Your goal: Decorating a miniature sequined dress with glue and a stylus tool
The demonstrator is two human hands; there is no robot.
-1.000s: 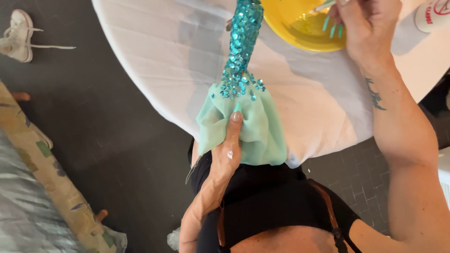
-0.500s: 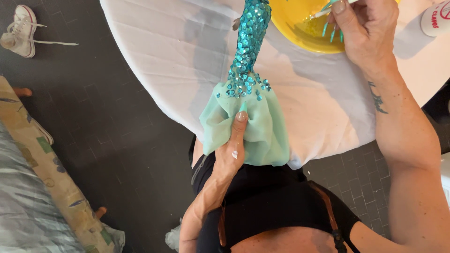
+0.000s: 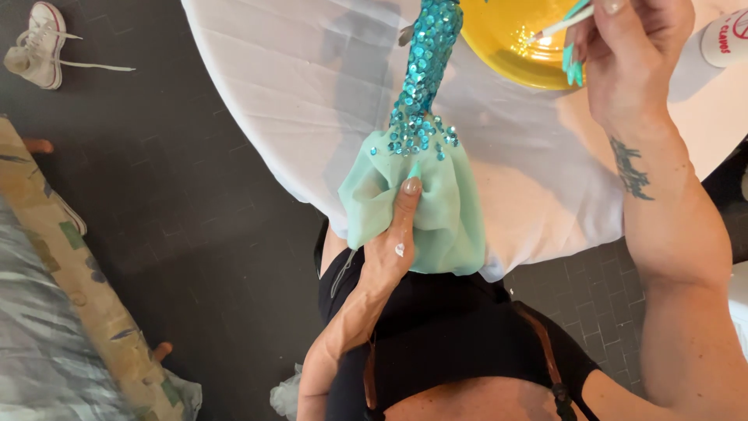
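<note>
In the head view, a round table [image 3: 257,93] draped in white cloth is seen filling the upper middle and upper right of the frame. A mint-green fabric piece [image 3: 444,210] is draped over the table's near edge at the centre of the frame, and from its top a narrow column covered in turquoise sequins [image 3: 427,54] is seen running up to the top edge. The left hand [image 3: 393,245] is laid against the front of the green fabric, just below centre, with the thumb stretched upward and pressed flat on the cloth beneath the lowest sequins; the other fingers are hidden behind the folds, so it cannot be told whether they are closed on the fabric. In the upper right of the frame, the right hand [image 3: 631,54] is held over the rim of a yellow plate [image 3: 506,43], and a thin white stick [image 3: 561,25] is pinched between its fingertips, the tip of the stick pointing down into the plate. A white container [image 3: 725,35] is cut off at the right edge. On the dark floor, a white sneaker [image 3: 39,43] lies in the upper left corner.
</note>
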